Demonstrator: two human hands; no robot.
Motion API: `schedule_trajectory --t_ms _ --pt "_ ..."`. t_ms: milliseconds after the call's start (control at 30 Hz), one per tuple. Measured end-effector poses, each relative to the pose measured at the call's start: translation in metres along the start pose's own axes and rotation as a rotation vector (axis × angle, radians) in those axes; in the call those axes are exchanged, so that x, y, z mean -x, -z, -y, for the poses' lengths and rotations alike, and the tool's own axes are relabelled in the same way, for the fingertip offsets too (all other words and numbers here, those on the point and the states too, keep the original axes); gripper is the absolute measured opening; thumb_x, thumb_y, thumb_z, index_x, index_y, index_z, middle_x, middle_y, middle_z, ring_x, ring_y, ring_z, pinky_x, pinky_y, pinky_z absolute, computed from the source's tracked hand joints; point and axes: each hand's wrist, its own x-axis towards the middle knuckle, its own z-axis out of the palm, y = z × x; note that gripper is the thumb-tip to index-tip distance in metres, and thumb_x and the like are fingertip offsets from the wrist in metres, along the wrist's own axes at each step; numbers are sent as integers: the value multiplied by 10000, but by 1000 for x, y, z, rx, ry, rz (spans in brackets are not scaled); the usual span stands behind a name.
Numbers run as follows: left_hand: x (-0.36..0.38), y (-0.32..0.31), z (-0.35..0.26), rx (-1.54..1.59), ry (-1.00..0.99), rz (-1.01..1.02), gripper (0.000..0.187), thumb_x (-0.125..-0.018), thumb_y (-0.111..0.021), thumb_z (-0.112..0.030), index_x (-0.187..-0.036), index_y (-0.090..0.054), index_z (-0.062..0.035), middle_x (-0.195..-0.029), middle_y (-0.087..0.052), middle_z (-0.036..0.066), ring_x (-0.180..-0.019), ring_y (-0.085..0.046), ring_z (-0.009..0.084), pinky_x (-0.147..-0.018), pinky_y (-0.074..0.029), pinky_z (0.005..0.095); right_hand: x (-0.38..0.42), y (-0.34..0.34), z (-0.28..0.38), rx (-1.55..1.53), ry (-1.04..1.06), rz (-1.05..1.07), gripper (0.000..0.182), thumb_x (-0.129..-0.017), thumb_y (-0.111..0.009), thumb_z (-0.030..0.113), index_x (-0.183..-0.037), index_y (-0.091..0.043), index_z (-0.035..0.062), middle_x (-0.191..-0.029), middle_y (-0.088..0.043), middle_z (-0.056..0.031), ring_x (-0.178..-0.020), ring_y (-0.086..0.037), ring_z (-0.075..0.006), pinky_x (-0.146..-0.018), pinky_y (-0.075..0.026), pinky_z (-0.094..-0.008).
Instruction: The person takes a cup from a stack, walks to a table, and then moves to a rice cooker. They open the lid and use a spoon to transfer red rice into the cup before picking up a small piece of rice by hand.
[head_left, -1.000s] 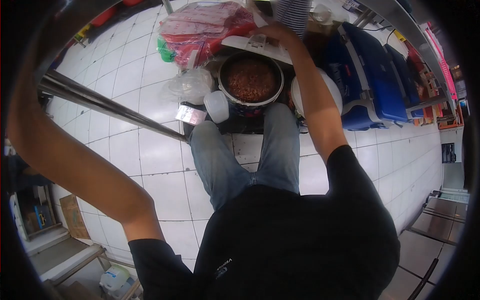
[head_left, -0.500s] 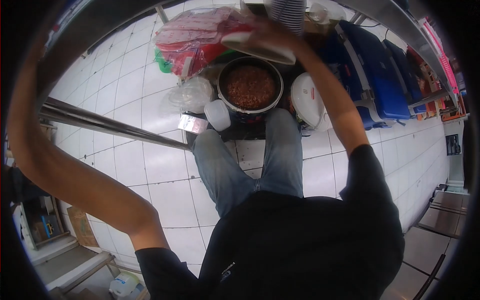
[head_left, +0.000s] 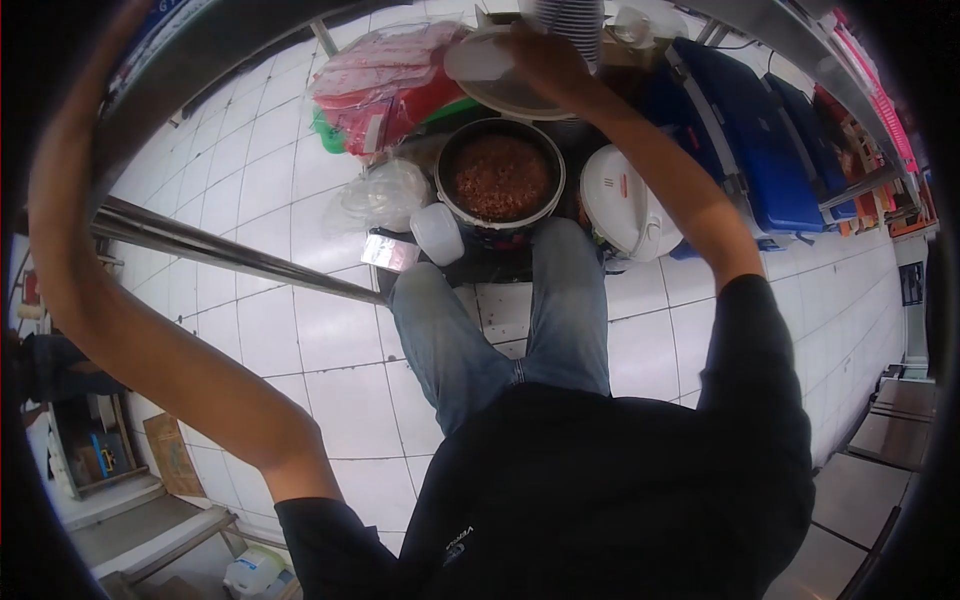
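My right hand [head_left: 545,68] grips a round pale lid [head_left: 485,72] by its right side, above the back of a round pot. The pot [head_left: 558,190] has a light rim and holds reddish-brown, grainy food [head_left: 500,180]. My left arm reaches up along the left side, and its hand is beyond the top edge of the view. Just behind my right hand stands a stack of ribbed containers [head_left: 568,22]. In front of the pot, to the left, are a white plastic tub [head_left: 437,233] and a clear plastic bag [head_left: 385,195].
Red plastic-wrapped packs [head_left: 395,75] lie at the back left. A white appliance lid [head_left: 620,200] stands right of the pot, with blue cases [head_left: 745,150] beyond. A metal bar [head_left: 240,248] crosses at left, and a silver packet [head_left: 390,252] sits by my knee.
The lid has tilted so that its round face now shows more fully. My right hand stays on it and has shifted slightly. My left forearm has moved slightly to the right.
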Motion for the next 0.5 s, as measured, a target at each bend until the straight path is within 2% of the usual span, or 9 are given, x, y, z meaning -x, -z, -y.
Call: schedule_trajectory --t_ms 33,133,233,333,467,500 --pt "0 0 0 -29 10 7 837 -784 -712 -570 -1338 -518 27 -1275 -588 202 -1155 -572 305 -1005 -449 418 12 -13 2 -9 72 -49 196 -869 -547 120 -1033 -650 90 -877 -655 -136 -828 -675 -308 -717 -561 -428" --pt "-7 7 11 22 27 65 861 -780 -712 -578 -1351 -501 31 -1286 -580 203 -1170 -561 307 -1029 -430 420 25 -33 -8 -63 59 -80 216 -873 -526 102 -1044 -657 95 -917 -668 -137 -838 -679 -306 -716 -567 -436" --pt "-1 1 14 -5 -43 3 875 -776 -710 -589 -1355 -495 31 -1297 -571 205 -1185 -550 306 -1038 -424 429 20 -25 -3 -46 -88 103 216 -852 -548 103 -1038 -659 91 -948 -678 -140 -871 -679 -309 -745 -564 -427" --pt "-5 -3 9 -42 43 -6 885 -768 -709 -601 -1353 -498 29 -1306 -565 206 -1191 -547 305 -1036 -427 434 13 -13 -3 -68 -69 156 237 -850 -577 139 -1064 -661 84 -1010 -684 -155 -891 -682 -306 -756 -560 -422" --pt "-5 -2 14 -64 25 -25 872 -761 -711 -607 -1329 -527 29 -1294 -578 204 -1167 -569 304 -1019 -445 424 2 -10 1 -291 -4 426 343 -838 -650 260 -1117 -652 59 -1035 -686 -168 -887 -688 -288 -786 -546 -414" --pt "-6 -1 16 -56 21 -27 866 -761 -711 -606 -1321 -534 31 -1288 -582 203 -1161 -575 303 -1014 -450 422 -3 0 4 -380 -12 557 373 -833 -661 289 -1121 -652 53 -1031 -686 -171 -894 -685 -287 -798 -540 -411"
